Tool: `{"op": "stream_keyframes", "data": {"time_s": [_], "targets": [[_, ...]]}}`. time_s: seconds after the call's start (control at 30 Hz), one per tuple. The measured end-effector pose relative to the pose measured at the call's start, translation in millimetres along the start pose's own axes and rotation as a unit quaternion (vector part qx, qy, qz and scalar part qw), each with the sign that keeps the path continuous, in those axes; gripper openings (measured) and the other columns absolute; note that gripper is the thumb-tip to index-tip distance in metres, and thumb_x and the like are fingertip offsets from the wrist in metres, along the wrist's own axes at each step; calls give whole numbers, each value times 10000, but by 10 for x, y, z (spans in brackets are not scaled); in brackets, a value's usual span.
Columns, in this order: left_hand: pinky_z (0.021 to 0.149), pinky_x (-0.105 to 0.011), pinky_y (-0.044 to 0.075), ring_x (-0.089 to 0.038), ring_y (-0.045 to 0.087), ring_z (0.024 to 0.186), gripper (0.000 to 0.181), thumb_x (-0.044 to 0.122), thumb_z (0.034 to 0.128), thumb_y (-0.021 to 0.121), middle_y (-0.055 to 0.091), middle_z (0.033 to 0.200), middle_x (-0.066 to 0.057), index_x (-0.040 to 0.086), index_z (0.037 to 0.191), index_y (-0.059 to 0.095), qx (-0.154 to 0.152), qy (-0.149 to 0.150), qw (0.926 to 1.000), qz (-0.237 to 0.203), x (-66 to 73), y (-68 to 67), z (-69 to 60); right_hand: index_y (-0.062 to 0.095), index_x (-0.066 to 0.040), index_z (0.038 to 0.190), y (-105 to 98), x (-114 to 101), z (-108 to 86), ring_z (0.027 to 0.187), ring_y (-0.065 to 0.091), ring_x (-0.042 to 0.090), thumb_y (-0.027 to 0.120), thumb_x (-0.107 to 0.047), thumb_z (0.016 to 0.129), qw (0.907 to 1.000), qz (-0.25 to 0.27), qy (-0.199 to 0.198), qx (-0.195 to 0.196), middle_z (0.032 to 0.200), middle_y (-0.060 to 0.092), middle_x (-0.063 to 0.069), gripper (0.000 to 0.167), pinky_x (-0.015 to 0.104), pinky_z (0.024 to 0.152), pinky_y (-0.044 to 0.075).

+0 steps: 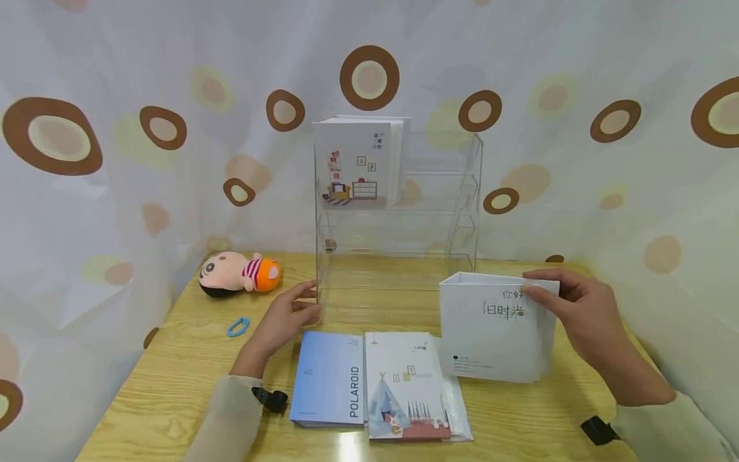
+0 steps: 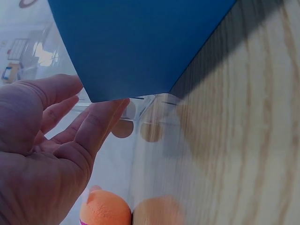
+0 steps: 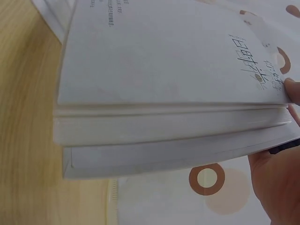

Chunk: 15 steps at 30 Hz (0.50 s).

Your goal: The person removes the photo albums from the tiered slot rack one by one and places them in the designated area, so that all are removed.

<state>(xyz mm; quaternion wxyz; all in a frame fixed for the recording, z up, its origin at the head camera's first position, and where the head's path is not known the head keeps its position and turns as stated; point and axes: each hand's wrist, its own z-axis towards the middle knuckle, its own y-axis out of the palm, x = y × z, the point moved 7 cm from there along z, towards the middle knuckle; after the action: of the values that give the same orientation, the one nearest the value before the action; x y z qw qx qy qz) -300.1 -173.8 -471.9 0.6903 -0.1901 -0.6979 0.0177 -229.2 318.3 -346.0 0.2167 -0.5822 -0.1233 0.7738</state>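
Note:
My right hand (image 1: 594,321) pinches a white photo album (image 1: 491,333) with dark lettering by its top right corner, above the table. In the right wrist view the album (image 3: 159,56) shows its covers and page block slightly apart. At the lower left side of a clear acrylic display rack (image 1: 398,253), my left hand (image 1: 288,314) has its fingers loosely extended, near or touching the rack's edge. Another white album (image 1: 355,160), with a furniture drawing, stands at the rack's upper left. A blue POLAROID album (image 1: 329,378) and a tent-pattern album (image 1: 398,385) lie in front.
A plush doll (image 1: 242,274) in orange shorts lies on the wooden table (image 1: 150,398), left of the rack. In front of it is a small blue ring-like item (image 1: 238,326). A white curtain (image 1: 427,32) with brown circles hangs behind and at both sides.

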Motion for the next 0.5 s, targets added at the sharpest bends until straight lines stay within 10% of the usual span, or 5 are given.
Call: {"op": "stream_keyframes", "data": {"time_s": [0.5], "targets": [[1061,-437,677,-450,669,1397,627,54,1129,645,534,1611,-284,78,1717,429,5,-47,10000,10,-16,-11,-5,835,-52,1251,41,155,-138,695,570,102,817,-162,1044,9986,-22,313,-433,756,651,-54,235,328,545,439]]}}
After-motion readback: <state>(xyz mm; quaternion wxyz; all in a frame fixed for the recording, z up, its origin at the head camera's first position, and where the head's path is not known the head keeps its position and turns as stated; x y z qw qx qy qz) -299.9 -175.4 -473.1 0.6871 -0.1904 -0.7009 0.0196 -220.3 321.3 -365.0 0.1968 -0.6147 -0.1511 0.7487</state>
